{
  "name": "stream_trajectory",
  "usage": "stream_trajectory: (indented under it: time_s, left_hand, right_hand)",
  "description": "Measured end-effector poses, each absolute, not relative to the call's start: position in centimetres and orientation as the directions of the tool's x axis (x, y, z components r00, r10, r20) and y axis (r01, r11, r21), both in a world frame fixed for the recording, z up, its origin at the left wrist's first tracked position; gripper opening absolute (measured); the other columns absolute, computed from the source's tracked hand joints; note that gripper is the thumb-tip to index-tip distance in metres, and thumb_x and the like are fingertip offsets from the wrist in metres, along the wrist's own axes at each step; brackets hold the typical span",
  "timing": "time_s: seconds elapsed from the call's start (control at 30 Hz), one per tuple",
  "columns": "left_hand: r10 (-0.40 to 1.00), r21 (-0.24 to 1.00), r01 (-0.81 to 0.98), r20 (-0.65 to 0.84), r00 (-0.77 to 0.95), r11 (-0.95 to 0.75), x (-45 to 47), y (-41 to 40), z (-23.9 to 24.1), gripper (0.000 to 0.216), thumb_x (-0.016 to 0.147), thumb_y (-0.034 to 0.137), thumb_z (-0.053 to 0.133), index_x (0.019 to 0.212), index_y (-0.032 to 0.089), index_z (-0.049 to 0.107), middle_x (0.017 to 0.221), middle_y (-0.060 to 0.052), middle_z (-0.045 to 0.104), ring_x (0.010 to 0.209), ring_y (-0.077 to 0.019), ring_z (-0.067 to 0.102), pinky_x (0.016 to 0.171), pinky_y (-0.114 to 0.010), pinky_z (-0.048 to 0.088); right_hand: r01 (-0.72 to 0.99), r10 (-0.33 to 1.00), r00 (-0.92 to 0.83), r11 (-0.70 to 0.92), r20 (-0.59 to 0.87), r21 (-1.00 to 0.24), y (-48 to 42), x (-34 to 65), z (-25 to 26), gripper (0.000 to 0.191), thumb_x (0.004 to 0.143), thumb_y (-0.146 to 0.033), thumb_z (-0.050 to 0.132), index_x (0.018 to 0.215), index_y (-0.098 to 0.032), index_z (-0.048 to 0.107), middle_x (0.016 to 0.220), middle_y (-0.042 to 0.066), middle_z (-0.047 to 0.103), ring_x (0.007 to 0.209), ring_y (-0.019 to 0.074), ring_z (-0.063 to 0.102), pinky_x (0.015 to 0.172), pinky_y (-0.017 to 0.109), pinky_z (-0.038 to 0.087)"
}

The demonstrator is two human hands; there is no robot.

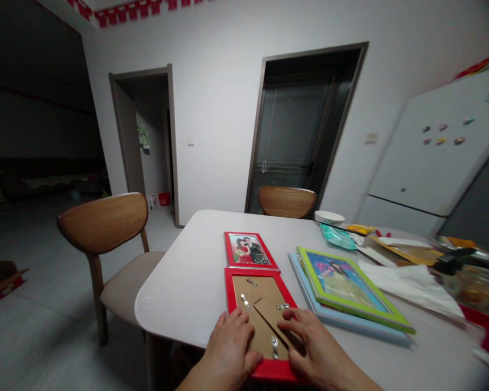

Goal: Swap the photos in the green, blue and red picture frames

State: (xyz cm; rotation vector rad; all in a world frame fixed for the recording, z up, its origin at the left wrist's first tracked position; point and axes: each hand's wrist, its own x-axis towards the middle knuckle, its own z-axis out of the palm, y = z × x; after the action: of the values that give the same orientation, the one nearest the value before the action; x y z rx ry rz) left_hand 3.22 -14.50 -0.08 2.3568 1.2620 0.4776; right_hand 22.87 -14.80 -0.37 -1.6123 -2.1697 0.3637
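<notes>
A red picture frame [232,288] lies face down near the table's front edge, its brown backing board [264,309] and folding stand leg [271,321] facing up. Small metal clips [274,347] sit around the board. My left hand [232,339] grips the frame's left side, fingers bent over the edge and thumb on the board's lower part. Over the right side curls my right hand [309,345], its fingertips beside the right metal clip [283,307] and its thumb low on the frame. Touching the far edge, a second red picture frame [251,251] lies face up with a couple's photo.
To the right, a green picture frame [346,288] rests on a light blue one [309,296]. Beyond are white paper [411,288], a teal packet [337,237] and a white bowl [329,218]. Wooden chairs [106,217] stand at the left and far sides of the white table [179,282].
</notes>
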Motion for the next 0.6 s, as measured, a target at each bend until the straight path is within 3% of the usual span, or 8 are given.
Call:
stream_trajectory:
  time_s: [0.07, 0.2, 0.43, 0.6]
  left_hand:
    - [0.822, 0.508, 0.684, 0.090, 0.563, -0.524, 3.2, -14.5, -0.4, 0.045, 0.069, 0.036, 0.059, 0.109, 0.018, 0.050, 0.126, -0.011, 0.042, 0.118, -0.0260, 0.033, 0.098, -0.047, 0.019]
    - [0.796, 0.493, 0.666, 0.100, 0.596, -0.560, 2.9, -14.4, -1.4, 0.073, 0.052, 0.049, 0.070, 0.113, 0.018, 0.045, 0.130, -0.014, 0.036, 0.120, -0.0290, 0.029, 0.098, -0.051, 0.014]
    - [0.835, 0.520, 0.668, 0.195, 0.514, -0.533, 2.3, -14.3, -0.9, 0.041, 0.053, 0.033, 0.073, 0.089, 0.020, 0.058, 0.113, -0.006, 0.054, 0.105, -0.0238, 0.047, 0.095, -0.041, 0.027]
    - [0.830, 0.522, 0.660, 0.204, 0.519, -0.540, 2.1, -14.4, -1.1, 0.041, 0.055, 0.033, 0.071, 0.091, 0.018, 0.058, 0.117, -0.008, 0.052, 0.108, -0.0246, 0.045, 0.098, -0.044, 0.021]
  right_hand:
    - [0.842, 0.951, -0.254, 0.308, 0.178, -0.443, -14.9, 22.3, -0.5, 0.037, 0.059, -0.014, 0.044, 0.090, -0.020, 0.063, 0.104, 0.008, 0.053, 0.099, 0.0220, 0.045, 0.088, 0.034, 0.033]
    - [0.839, 0.935, -0.270, 0.346, 0.230, -0.420, -15.1, 21.4, -0.8, 0.034, 0.065, -0.015, 0.043, 0.092, -0.020, 0.062, 0.105, 0.008, 0.053, 0.100, 0.0213, 0.045, 0.087, 0.033, 0.034]
    - [0.867, 0.933, -0.255, 0.336, 0.253, -0.367, -13.4, 22.2, -1.3, 0.030, 0.076, -0.030, 0.041, 0.097, -0.019, 0.060, 0.104, 0.009, 0.054, 0.097, 0.0201, 0.046, 0.085, 0.032, 0.034]
    - [0.921, 0.948, -0.161, 0.244, 0.275, -0.302, -11.7, 22.5, -1.2, 0.030, 0.078, -0.026, 0.037, 0.098, -0.018, 0.058, 0.093, 0.008, 0.054, 0.088, 0.0190, 0.046, 0.081, 0.030, 0.034]
